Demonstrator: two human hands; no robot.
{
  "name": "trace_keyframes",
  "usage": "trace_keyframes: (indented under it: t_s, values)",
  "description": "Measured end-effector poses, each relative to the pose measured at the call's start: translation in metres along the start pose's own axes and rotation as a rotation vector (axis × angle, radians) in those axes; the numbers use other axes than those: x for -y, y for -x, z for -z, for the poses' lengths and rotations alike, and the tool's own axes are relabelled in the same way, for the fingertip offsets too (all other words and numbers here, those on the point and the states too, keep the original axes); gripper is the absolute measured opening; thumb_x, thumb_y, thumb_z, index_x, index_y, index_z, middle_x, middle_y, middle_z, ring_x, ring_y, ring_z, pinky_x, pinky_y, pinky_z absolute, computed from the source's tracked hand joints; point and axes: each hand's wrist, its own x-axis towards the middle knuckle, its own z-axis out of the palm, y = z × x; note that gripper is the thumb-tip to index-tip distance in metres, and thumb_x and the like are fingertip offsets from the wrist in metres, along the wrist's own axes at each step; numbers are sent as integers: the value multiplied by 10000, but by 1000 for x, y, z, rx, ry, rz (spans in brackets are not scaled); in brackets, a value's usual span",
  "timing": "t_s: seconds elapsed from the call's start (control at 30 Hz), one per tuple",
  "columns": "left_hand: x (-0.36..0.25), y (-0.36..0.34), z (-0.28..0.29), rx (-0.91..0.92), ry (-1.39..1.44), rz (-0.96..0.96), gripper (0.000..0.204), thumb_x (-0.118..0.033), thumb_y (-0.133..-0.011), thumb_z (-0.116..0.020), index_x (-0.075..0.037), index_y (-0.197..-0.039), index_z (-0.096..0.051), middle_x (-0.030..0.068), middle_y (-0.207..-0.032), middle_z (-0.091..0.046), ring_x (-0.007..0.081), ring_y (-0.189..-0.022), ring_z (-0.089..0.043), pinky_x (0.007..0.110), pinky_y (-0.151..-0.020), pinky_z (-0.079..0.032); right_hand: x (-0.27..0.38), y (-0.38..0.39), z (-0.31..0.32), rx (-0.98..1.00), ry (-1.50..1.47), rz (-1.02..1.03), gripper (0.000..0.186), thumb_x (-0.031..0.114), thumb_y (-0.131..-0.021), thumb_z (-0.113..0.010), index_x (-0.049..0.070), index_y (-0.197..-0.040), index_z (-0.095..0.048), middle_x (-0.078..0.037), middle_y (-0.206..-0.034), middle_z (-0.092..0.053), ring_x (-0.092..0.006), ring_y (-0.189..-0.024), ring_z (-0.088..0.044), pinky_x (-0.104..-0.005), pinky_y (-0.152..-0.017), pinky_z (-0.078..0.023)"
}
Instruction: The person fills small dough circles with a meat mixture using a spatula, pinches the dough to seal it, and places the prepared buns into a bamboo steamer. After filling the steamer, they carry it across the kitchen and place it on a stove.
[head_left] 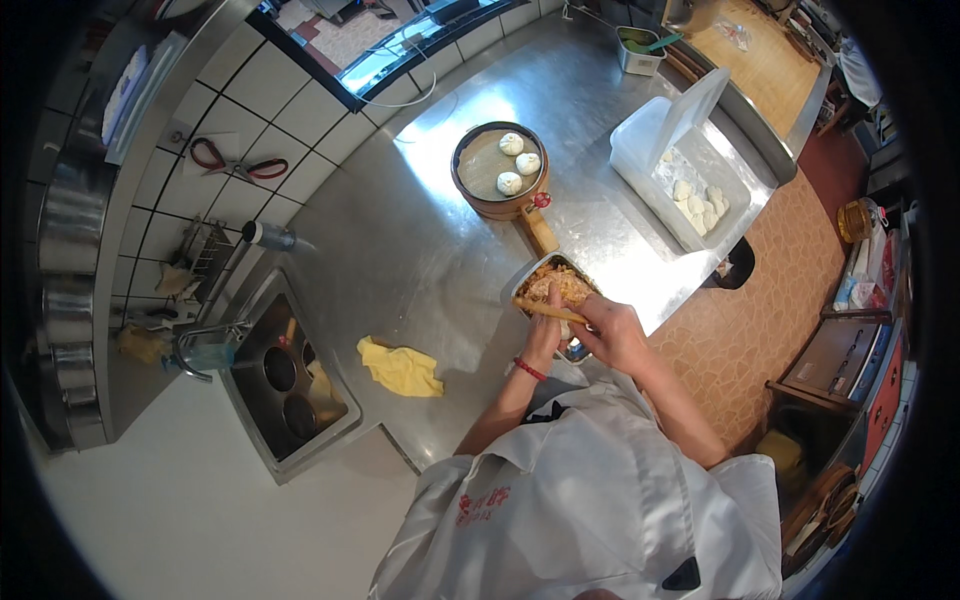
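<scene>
My right hand (615, 335) grips a flat wooden stick (550, 311), which lies across the near edge of the metal tray of filling (553, 285); the fingers are closed around its right end. My left hand (545, 335) sits just beside it, cupped and raised at the tray's near edge; it seems to cradle something pale, but I cannot tell what, nor how firmly it is closed. A red band (530, 369) circles the left wrist. The tray stands on the steel counter (400, 260), near its front edge, and its filling is orange and brown.

Just beyond the tray lies a wooden handle (540, 230), which touches the round bamboo steamer (497, 170). Three white buns (518, 160) rest in the steamer, toward its right side.

To the far right stands an open clear plastic box (680, 170) with its lid tilted up; pale dough pieces (697, 202) lie inside. To the left of my hands, well apart, a crumpled yellow cloth (400, 368) lies on the counter. Farther left is a sunken sink (285, 385). Red-handled scissors (235, 165) hang on the tiled wall (300, 120).
</scene>
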Motion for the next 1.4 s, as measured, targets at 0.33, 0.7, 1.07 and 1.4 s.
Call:
trace_keyframes:
  t_s: [0.33,0.7,1.07,1.4]
  values:
    - [4,2,-3,103,292,-90,554,-560,-997,-330,-74,-964,-595,-11,-701,-555,32,-458,-402,199,-390,-253,-2,-7,4,2,-147,-202,199,32,-773,-679,9,-969,-653,-153,-787,-607,-289,-648,-591,-349,-588,-473]
    - [-1,-21,7,55,314,17,551,-601,-986,-303,-123,-1066,-564,-30,-734,-572,53,-513,-477,205,-387,-318,2,-30,4,88,-95,-8,155,23,-763,-676,4,-910,-628,-146,-784,-577,-317,-664,-583,-364,-585,-465]
    - [-19,-33,54,-22,582,-8,674,-685,-943,-267,-85,-1122,-515,18,-740,-550,76,-499,-398,219,-424,-268,-9,-145,1,64,70,257,109,59,-796,-659,15,-858,-581,-171,-777,-564,-373,-718,-584,-421,-614,-464]
    - [23,5,85,-222,502,-72,535,-556,-980,-389,-57,-1073,-558,23,-761,-587,59,-527,-433,202,-460,-313,-83,-287,-49,23,200,225,122,139,-779,-626,28,-804,-582,-169,-782,-593,-358,-754,-591,-429,-666,-472]
